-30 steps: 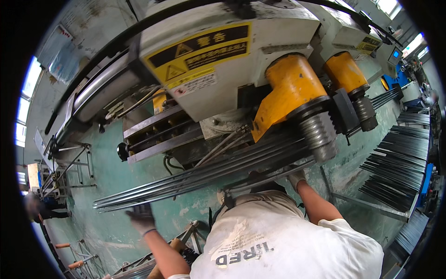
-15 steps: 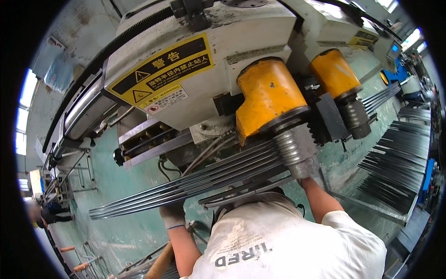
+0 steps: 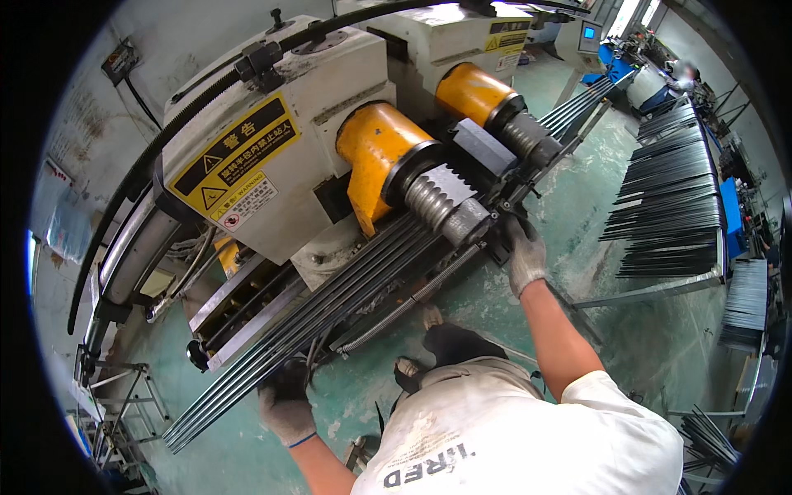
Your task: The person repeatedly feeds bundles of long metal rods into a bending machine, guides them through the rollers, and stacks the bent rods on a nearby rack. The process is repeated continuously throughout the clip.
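Observation:
A bundle of several long, dark metal tubes (image 3: 289,326) runs slantwise through the bending machine (image 3: 322,91). My left hand (image 3: 286,406), in a grey glove with a dark palm, is at the underside of the tubes' near left part; its fingertips are hidden. My right hand (image 3: 525,257), also gloved, reaches up to dark clamp parts (image 3: 499,216) beside a ridged steel cylinder (image 3: 445,206). Its fingers are partly hidden there, and I cannot make out what they grip. A long coil spring (image 3: 404,299) lies along the machine's near edge, between my hands.
Two orange housings (image 3: 384,148) jut from the machine. A rack at right carries many dark tubes (image 3: 664,198). A small screen (image 3: 588,33) and a seated person (image 3: 678,82) are at the far right. Metal frames (image 3: 124,404) stand at the left, on the green floor (image 3: 206,466).
The view has swung right, so the machine and tubes appear farther left and more steeply slanted. My right hand, mostly hidden before behind the steel cylinder, now shows. My left hand stays under the tubes.

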A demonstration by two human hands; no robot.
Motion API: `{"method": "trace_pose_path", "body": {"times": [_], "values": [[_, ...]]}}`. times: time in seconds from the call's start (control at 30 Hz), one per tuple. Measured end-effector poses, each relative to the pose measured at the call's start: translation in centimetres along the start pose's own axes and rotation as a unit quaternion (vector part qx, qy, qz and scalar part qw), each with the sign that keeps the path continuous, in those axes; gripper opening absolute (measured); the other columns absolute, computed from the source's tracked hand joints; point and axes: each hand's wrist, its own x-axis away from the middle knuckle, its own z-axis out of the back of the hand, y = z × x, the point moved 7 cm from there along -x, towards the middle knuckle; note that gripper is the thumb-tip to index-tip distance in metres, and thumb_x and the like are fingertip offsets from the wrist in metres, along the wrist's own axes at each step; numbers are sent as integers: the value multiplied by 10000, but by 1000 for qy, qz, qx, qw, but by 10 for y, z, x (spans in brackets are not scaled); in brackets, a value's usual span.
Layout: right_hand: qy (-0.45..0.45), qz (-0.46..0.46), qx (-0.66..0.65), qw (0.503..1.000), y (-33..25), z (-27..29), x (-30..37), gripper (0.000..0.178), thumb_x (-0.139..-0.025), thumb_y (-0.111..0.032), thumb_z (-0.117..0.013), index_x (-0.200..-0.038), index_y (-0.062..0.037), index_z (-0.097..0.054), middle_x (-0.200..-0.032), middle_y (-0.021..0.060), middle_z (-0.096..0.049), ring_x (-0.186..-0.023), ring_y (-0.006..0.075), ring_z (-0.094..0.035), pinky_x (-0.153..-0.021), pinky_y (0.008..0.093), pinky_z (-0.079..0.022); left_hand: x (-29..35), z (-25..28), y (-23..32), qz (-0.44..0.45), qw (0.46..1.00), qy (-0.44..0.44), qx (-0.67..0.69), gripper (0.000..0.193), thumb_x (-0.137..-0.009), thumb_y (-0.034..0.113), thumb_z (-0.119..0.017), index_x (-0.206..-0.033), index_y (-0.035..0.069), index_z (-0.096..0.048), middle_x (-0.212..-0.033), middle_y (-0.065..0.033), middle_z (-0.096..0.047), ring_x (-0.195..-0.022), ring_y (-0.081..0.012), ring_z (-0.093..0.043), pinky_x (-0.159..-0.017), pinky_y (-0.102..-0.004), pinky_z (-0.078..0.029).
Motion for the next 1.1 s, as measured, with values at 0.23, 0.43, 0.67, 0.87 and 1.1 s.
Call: {"method": "trace_pose_path", "body": {"times": [0.23, 0.43, 0.67, 0.87, 1.1], "values": [[44, -37, -186, 981, -36, -29, -26, 501, -1099, -322, -690, -1470, 14, -676, -1420, 78, -712, -1260, 224, -632, -1140, 372, -463, 10, -38, 51, -55, 996, -68, 8, 518, -1107, 341, -592, -1518, 28, -627, -1461, -201, -701, -1335, -372, -653, -1190, -534, -463], [19, -40, -190, 981, -59, -42, -34, 469, -1098, -343, -696, -1430, -12, -705, -1330, 69, -740, -1151, 197, -670, -1033, 366, -522, 15, -71, 68, -131, 991, 3, -31, 549, -1139, 360, -584, -1564, 14, -593, -1541, -192, -655, -1394, -348, -633, -1236, -496, -458], [-16, -149, -260, 954, -40, -58, -73, 437, -1049, -406, -727, -1377, -117, -720, -1136, 48, -730, -980, 210, -669, -864, 409, -553, 17, -153, 181, -301, 925, 138, -187, 548, -1124, 350, -629, -1457, -84, -663, -1427, -205, -726, -1286, -301, -692, -1177, -419, -477], [-67, -163, -221, 959, -59, -69, -77, 313, -1024, -367, -737, -1220, -123, -755, -972, 33, -714, -793, 177, -672, -700, 376, -546, 41, -282, 229, -391, 864, 90, -305, 559, -1091, 323, -662, -1465, -93, -655, -1303, -206, -762, -1194, -301, -740, -1111, -430, -546], [-97, -133, -221, 961, -59, -67, -108, 336, -963, -296, -813, -1237, -115, -743, -955, 85, -732, -696, 208, -707, -606, 383, -553, 39, -423, 194, -440, 806, 59, -391, 468, -1070, 343, -691, -1342, -33, -749, -1164, -189, -802, -1067, -248, -785, -981, -350, -623]]}}
